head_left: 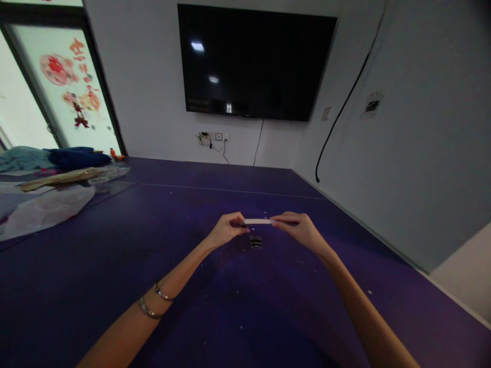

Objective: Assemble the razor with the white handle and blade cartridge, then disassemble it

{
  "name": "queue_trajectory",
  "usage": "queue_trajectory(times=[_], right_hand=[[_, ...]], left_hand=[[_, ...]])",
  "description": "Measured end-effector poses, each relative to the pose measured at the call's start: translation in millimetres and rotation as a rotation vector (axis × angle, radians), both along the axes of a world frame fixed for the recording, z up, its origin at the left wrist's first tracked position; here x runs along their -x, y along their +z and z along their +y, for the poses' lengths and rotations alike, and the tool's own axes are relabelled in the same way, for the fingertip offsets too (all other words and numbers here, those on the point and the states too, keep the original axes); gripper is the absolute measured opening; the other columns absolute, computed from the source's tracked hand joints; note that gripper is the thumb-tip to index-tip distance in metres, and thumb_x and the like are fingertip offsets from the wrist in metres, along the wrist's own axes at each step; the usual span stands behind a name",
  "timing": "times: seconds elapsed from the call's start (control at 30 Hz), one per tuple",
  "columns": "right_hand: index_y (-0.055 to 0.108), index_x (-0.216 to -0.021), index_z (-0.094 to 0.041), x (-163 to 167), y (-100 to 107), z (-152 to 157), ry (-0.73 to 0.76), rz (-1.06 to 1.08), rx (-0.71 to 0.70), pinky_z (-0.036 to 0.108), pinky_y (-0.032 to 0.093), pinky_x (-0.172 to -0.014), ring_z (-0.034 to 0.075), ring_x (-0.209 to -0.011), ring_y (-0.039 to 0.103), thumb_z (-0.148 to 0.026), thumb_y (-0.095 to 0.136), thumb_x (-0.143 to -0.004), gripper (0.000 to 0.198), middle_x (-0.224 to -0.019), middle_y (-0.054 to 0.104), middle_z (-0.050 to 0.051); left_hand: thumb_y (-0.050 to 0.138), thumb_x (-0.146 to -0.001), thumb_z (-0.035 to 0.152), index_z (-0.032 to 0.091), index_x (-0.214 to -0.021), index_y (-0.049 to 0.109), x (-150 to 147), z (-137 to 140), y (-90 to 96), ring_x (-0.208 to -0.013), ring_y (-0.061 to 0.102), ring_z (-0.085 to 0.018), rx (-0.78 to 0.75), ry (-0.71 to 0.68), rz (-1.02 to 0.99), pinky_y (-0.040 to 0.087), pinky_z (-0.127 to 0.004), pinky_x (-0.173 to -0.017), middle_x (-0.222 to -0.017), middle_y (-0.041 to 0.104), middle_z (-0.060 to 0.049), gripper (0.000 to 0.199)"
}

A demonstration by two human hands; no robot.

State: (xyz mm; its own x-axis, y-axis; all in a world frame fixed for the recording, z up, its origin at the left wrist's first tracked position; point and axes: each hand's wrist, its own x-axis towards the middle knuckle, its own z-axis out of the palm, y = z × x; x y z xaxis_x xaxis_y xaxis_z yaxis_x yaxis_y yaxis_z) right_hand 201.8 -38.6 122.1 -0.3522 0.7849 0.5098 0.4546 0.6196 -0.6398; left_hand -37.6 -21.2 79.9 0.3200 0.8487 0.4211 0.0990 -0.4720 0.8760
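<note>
Worked over a big purple surface (161, 266), wide enough for losing little bits. Saw a large black TV (261, 61) at twelve o'clock, too far off for bumping. Saw blue cloth (79, 158) and crinkly plastic (53, 207) between nine and ten o'clock, well apart from any touching. Held the left hand (225, 229) at nine o'clock and the right hand (306, 231) at three o'clock. Pinched a thin pale strip (258, 221) between them, in the middle of the clock, one end each, thumbs low and fingertips on top. Could not see all the tucked-back fingers. Risked snapping the strip by bending or pulling too hard. Risked dropping it by loosening either small pinch. Could not tell its height above the purple. Had a small dark piece (255, 242) near it at six o'clock, untouched. Risked knocking that piece away by dipping a hand carelessly. Spotted a tiny white speck (370, 292) at four o'clock, easy to mix up with a chip off the strip.
</note>
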Motion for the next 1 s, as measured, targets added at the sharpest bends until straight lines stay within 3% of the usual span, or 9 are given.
queue_trajectory(times=[1.0], right_hand=[[0.072,-0.090,-0.023,0.5,1.6,-1.9,-0.012,0.022,0.033,0.029,0.045,-0.067,0.018,-0.075,0.062,-0.040,0.060,-0.075,0.025,-0.084,0.069,0.005]], left_hand=[[0.071,-0.062,0.021,0.014,-0.062,0.050,-3.3,-4.1,1.8,-0.055,0.046,-0.006,-0.010,0.001,0.002,0.037,-0.020,-0.055,-0.059,0.049,0.006,0.022]])
